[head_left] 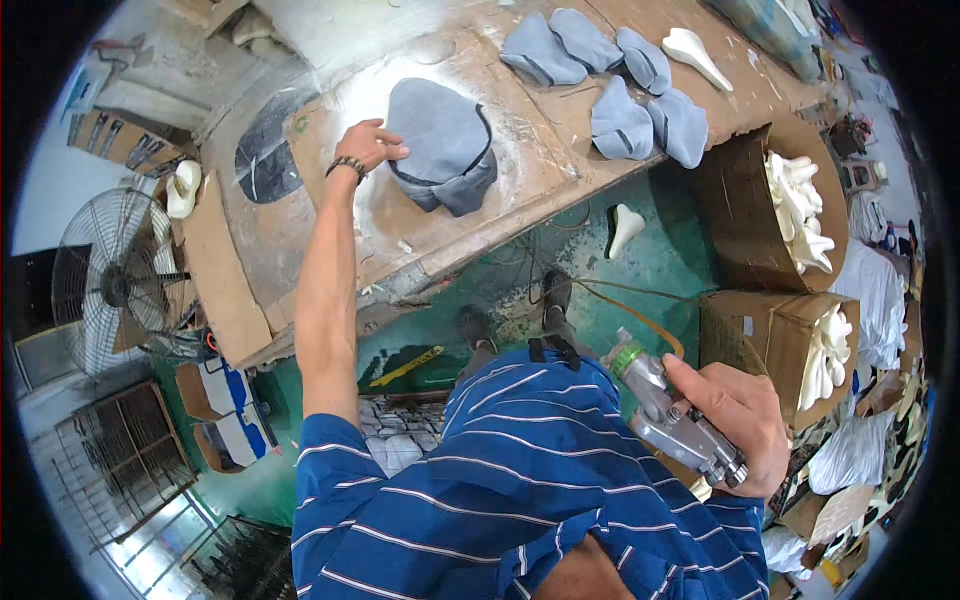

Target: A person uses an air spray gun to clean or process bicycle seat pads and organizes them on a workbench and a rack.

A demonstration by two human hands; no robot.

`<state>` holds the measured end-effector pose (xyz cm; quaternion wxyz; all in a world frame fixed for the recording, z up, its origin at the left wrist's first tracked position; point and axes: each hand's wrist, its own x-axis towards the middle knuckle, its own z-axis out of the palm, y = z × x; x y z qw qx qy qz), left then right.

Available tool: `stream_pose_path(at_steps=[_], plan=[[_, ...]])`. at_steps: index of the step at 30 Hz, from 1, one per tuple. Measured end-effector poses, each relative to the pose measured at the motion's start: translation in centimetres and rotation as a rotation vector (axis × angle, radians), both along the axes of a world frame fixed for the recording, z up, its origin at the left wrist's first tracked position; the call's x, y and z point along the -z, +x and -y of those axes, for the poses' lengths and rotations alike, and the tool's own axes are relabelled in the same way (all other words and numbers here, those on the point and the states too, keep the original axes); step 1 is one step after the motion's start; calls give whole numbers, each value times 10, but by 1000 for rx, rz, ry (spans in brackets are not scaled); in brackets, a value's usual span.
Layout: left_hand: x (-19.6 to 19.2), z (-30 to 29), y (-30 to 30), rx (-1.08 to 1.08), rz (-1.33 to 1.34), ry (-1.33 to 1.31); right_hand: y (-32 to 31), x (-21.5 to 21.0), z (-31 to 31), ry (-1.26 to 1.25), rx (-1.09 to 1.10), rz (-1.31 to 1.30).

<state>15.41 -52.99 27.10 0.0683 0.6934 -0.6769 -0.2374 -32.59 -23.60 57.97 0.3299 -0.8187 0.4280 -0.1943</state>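
Note:
On the cardboard-covered bench lies a stack of grey-blue fabric covers point(440, 135) with dark edging, the lower ones spread out beneath the top one. My left hand point(370, 147), with a beaded bracelet at the wrist, is at the stack's left edge. Its fingers are apart and hold nothing; whether the fingertips press the fabric cannot be told. Close to my body on the right, my right hand point(735, 420) is wrapped round a metal spray gun point(655, 390) with a green ring near its front end. A yellowish hose point(650, 325) runs by it.
More grey covers point(565, 50) lie in groups along the bench's far right, beside a cream saddle-shaped piece point(695, 55). Another such piece point(626, 228) is on the green floor. Two cardboard boxes point(735, 200) of cream pieces stand right. A large fan point(115, 285) stands left.

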Motion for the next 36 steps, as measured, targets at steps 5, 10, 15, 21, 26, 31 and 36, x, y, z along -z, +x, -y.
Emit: stream_pose_path(at_steps=[5,10,15,21,26,31,36], plan=[[13,-12,10,-18,-178,-22,-32,11,11,-25,96,29],[20,-41,8,-108,-229,-79,-66,15,33,113,35,115],[19,-50,0,-105,-169,-145,-77,21,62,116,104,135],[24,-55,-24,-398,-449,-284,-57,28,98,26,130,172],[32,-127,-50,-569,-643,-589,-36,18,111,-28,111,179],[56,-239,-53,-784,-742,-564,-27,-4,106,11,-63,80],[112,-330,-53,-980,-634,-341,-22,-5,107,-3,63,87]])
